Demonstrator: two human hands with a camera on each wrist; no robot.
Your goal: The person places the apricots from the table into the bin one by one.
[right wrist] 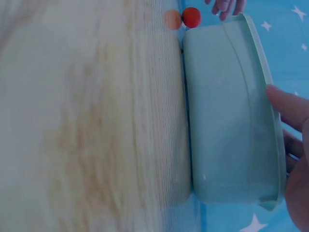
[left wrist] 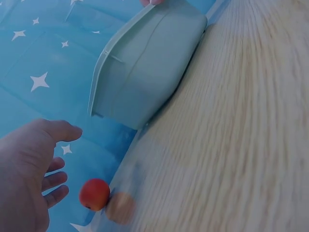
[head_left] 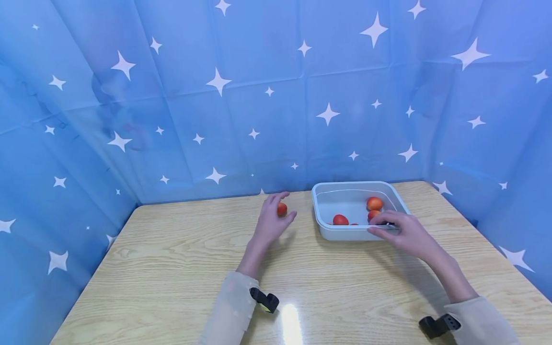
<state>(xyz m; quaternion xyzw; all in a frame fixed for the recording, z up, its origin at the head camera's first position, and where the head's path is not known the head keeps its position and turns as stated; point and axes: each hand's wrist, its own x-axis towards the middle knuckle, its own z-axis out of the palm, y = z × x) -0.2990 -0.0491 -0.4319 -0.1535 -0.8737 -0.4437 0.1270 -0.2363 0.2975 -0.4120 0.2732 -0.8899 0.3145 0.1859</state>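
Note:
A small round red-orange fruit (head_left: 282,209) lies on the table left of a pale blue-green plastic container (head_left: 349,233). Beside that fruit my left hand (head_left: 269,223) hovers, thumb and fingers spread; in the left wrist view a gap shows between the fingers and the fruit (left wrist: 94,194). My right hand (head_left: 409,235) is at the container's near right rim. Seen from the right wrist, its thumb lies on the outside of the rim and the fingers reach behind it, pinching the container (right wrist: 227,116). Several similar fruits (head_left: 374,203) rest inside, some partly hidden by the near wall.
The wood-grain table (head_left: 172,268) extends to the left and in front of the container. Behind it and along both sides hangs a blue curtain (head_left: 258,110) with white stars. Each sleeved wrist wears a black camera mount (head_left: 265,300).

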